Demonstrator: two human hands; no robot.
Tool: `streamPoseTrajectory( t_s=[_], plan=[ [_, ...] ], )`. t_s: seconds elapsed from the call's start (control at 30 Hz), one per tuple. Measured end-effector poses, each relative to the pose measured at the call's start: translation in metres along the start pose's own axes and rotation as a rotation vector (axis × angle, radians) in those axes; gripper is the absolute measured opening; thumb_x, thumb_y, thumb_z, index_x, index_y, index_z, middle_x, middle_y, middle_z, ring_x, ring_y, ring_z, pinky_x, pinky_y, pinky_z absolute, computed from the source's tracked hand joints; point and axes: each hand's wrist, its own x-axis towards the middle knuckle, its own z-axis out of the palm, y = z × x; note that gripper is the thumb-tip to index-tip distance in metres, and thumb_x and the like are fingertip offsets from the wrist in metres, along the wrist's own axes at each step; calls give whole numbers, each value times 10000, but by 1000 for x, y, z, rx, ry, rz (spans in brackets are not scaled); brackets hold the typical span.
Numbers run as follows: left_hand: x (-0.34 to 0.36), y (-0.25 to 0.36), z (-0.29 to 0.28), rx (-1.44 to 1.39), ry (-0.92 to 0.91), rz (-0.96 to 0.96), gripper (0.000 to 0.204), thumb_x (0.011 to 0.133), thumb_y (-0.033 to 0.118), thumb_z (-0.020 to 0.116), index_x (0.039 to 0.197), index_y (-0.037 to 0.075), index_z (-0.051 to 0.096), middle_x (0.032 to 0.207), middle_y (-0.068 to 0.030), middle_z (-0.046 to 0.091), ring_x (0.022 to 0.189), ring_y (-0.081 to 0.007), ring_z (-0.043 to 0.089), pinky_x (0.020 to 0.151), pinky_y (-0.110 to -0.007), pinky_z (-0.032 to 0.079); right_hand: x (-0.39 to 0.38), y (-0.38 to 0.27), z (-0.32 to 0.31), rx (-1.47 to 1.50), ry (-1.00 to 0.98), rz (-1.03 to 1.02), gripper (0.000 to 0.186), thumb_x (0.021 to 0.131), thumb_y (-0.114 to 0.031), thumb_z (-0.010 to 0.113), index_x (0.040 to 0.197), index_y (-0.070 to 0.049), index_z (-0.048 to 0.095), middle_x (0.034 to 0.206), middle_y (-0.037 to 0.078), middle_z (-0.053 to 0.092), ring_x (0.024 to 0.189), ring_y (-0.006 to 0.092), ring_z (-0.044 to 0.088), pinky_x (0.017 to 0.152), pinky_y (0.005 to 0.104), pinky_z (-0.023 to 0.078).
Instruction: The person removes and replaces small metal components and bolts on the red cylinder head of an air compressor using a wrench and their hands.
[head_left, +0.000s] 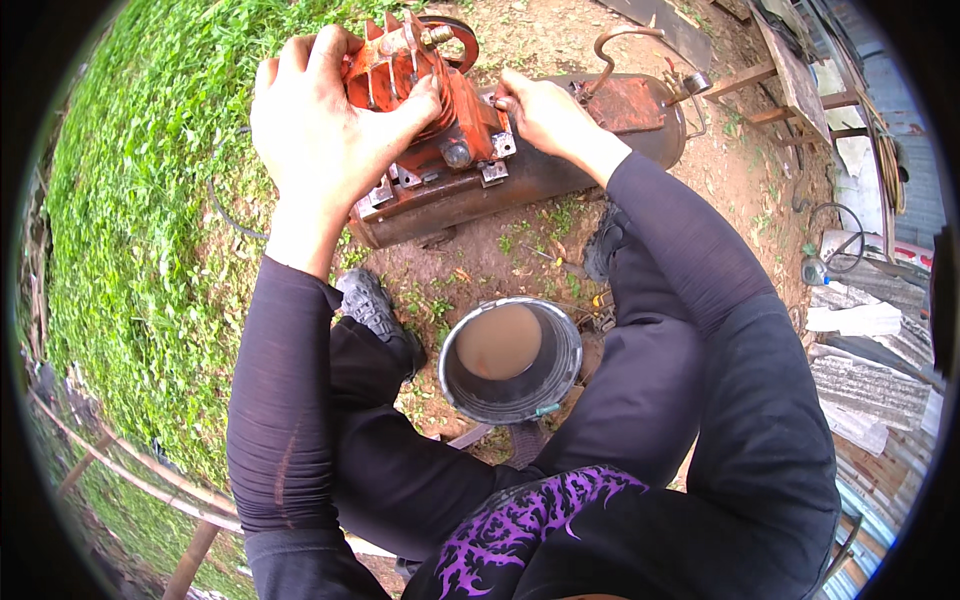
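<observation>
An orange-red, finned compressor pump (462,112) sits over a rusty brown air tank (470,212). My left hand (318,125) wraps round the pump's finned top, thumb on the near side and fingers over the far left. At the pump's right side, my right hand (548,118) is closed, thumb and finger pressed together beside the metal mounting brackets (494,172). Whatever those fingertips hold, if anything, is too small to make out. A dark pulley wheel (462,42) shows partly behind the pump.
Between my legs stands a dark bucket (478,402) with murky brown water. A bent pipe (603,55) and a gauge (696,83) rise from the tank's right end. Grass (140,210) covers the left; corrugated sheets (870,385) and a wooden bench (785,85) lie right.
</observation>
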Motion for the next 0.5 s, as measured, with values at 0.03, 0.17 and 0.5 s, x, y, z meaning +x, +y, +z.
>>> streamPoseTrajectory(
  t_s=[0.03, 0.17, 0.5],
  plan=[
    [-1, -2, 1, -3, 14, 14, 597, 642, 551, 833, 973, 82, 672, 995, -117, 651, 937, -317, 617, 826, -445, 534, -3, -2, 4, 20, -9, 73, 136, 1039, -171, 571, 1069, -39, 550, 874, 262, 671, 890, 467, 669, 750, 515, 492],
    [-1, 1, -1, 3, -34, -13, 580, 687, 531, 832, 1045, 96, 695, 1025, -95, 658, 967, -301, 615, 864, -432, 525, -6, -2, 5, 53, 20, 69, 164, 1043, -184, 567, 1060, -22, 544, 879, 251, 684, 898, 463, 673, 763, 504, 499],
    [-1, -4, -4, -22, 5, -5, 558, 668, 541, 826, 1001, 122, 670, 989, -90, 637, 963, -298, 612, 860, -425, 525, -38, -36, 6, -23, -13, 280, 244, 992, -185, 534, 986, 46, 613, 959, 283, 651, 964, 433, 684, 851, 491, 542]
  ],
)
